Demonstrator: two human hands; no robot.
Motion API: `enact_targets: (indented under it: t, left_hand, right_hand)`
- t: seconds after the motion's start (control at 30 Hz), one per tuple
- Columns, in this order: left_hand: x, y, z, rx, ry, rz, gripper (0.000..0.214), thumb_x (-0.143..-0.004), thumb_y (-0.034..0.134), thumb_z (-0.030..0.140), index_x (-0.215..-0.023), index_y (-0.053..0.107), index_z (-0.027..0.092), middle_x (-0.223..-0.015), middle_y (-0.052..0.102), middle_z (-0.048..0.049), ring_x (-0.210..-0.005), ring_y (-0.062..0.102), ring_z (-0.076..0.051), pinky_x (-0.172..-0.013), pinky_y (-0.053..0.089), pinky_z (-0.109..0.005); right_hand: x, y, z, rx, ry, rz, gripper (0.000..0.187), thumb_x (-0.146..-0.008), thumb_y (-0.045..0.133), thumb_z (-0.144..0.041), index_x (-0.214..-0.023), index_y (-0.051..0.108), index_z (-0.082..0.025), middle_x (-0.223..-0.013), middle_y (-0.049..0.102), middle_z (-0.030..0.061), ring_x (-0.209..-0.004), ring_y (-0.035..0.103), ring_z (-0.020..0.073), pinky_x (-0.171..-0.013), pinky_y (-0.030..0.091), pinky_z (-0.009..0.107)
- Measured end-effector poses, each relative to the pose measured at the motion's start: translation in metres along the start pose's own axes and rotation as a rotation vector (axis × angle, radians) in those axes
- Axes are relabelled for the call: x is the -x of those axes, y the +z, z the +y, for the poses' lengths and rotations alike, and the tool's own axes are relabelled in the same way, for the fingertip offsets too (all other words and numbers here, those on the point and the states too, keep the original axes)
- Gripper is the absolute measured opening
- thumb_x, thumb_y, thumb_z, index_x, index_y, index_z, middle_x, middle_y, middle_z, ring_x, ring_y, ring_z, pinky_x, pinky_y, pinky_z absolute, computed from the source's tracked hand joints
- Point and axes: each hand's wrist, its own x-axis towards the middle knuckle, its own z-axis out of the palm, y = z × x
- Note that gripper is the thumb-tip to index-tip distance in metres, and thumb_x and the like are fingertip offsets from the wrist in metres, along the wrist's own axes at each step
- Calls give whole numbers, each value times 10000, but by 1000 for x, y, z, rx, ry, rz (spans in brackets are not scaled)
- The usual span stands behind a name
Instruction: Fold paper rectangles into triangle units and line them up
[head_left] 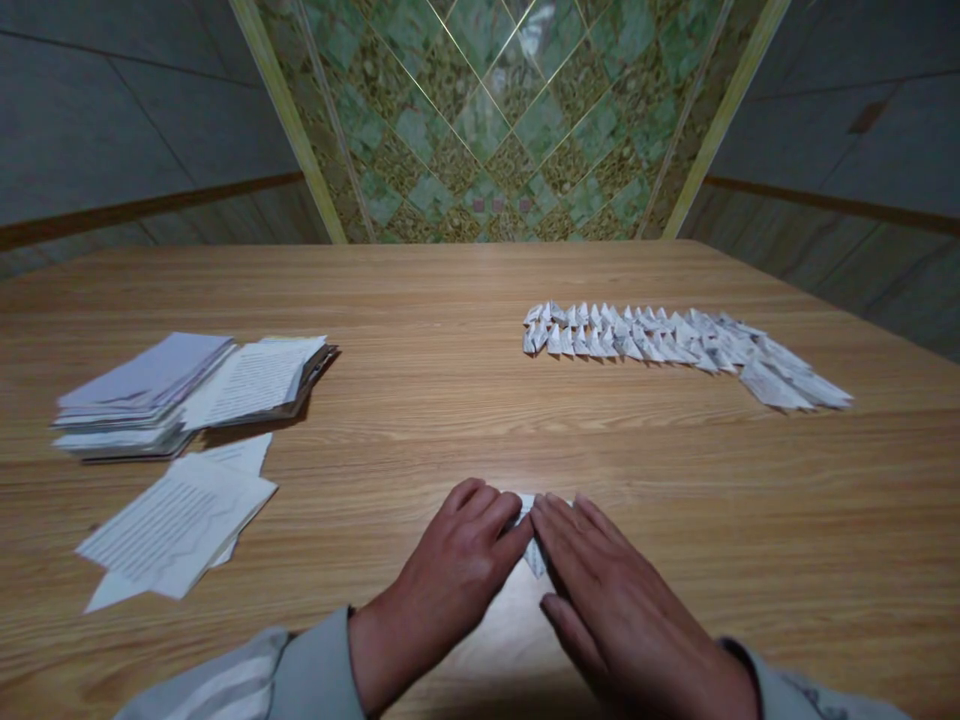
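A small folded piece of printed paper (534, 556) lies on the table between my hands, mostly covered by them. My left hand (459, 555) has its fingers curled in, with thumb and index finger pinching the paper's left side. Across the paper's right side, my right hand (611, 575) lies flat, its fingers stretched out and pressing down, thumb apart. Both hands' fingertips nearly meet over the paper's middle. How the paper's covered edges are folded is hidden.
Two rows of folded paper pieces (637, 335) stretch across the back right of the wooden table (420, 400). At left sit an open stack of papers (157, 375) and several loose printed sheets (176, 515). A patterned tile wall (495, 120) rises behind the table.
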Motion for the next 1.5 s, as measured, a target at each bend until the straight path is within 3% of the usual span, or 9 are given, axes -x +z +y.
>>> enact_targets:
  t: [0.13, 0.37, 0.73, 0.9, 1.0, 1.13, 1.23, 1.33, 1.5]
  left_hand:
    - [0, 0, -1, 1, -3, -17, 226, -986, 507, 257, -1190, 579, 192, -965, 599, -46, -863, 497, -225, -833, 393, -391]
    - [7, -3, -1, -29, -40, -13, 213, -979, 519, 218, -1179, 580, 180, -973, 606, -48, -882, 509, -225, -860, 399, -401]
    - [19, -12, -5, -44, -123, 3, 143, -974, 511, 178, -1068, 619, 179, -988, 614, -67, -884, 526, -236, -855, 420, -421]
    - [20, -11, -5, -37, -122, -2, 133, -967, 517, 158, -1054, 616, 173, -1010, 625, -72, -893, 536, -237, -856, 433, -425]
    - [19, -8, -4, -37, -96, 19, 129, -960, 525, 145, -1052, 615, 160, -1031, 631, -81, -903, 537, -241, -852, 445, -421]
    - [19, -7, -4, -22, -83, 30, 141, -954, 531, 147, -1071, 610, 157, -1006, 622, -83, -906, 534, -246, -837, 458, -422]
    - [20, -8, -5, -26, -80, 27, 148, -949, 533, 147, -1077, 607, 152, -1003, 618, -88, -905, 529, -251, -841, 459, -436]
    - [20, -10, -5, -34, -92, 22, 125, -948, 527, 153, -1040, 612, 160, -988, 612, -83, -895, 522, -252, -841, 455, -443]
    - [20, -12, -5, -34, -122, 23, 151, -934, 548, 158, -1069, 614, 173, -994, 608, -82, -897, 516, -254, -836, 450, -441]
  right_hand:
    - [13, 12, 0, 131, -30, 4, 585, -912, 542, -229, -1458, 410, -65, -1495, 457, 161, -1386, 426, 276, -1113, 403, 457]
    - [19, 2, 8, 245, -91, -82, 737, -870, 610, -268, -1518, 308, -87, -1563, 347, 130, -1429, 357, 257, -1151, 339, 444]
    - [30, -3, 20, 319, -79, -107, 720, -909, 595, -361, -1525, 302, -133, -1574, 349, 69, -1459, 278, 240, -1215, 41, 418]
    - [28, -9, 20, 318, -48, -67, 611, -920, 587, -361, -1461, 419, -133, -1506, 463, 90, -1423, 328, 262, -1193, 66, 433]
    - [16, -10, 9, 274, 73, -2, 465, -934, 579, -410, -1327, 561, -160, -1364, 595, 107, -1322, 444, 288, -1167, 127, 469]
    - [-7, -1, -9, 151, 173, -22, 535, -890, 644, -469, -1353, 532, -224, -1185, 648, 78, -1116, 558, 282, -1091, 269, 498]
    - [-13, 7, -15, 131, 137, -45, 578, -856, 672, -517, -1326, 543, -206, -1159, 647, 72, -1077, 556, 278, -1106, 253, 507]
    - [-8, 8, -12, 166, 143, 13, 570, -847, 685, -515, -1285, 561, -172, -1153, 654, 70, -1082, 546, 278, -1122, 210, 497]
    - [9, -6, 0, 234, 128, 42, 392, -885, 663, -434, -1170, 607, -171, -1077, 675, 62, -1035, 561, 270, -1084, 223, 492]
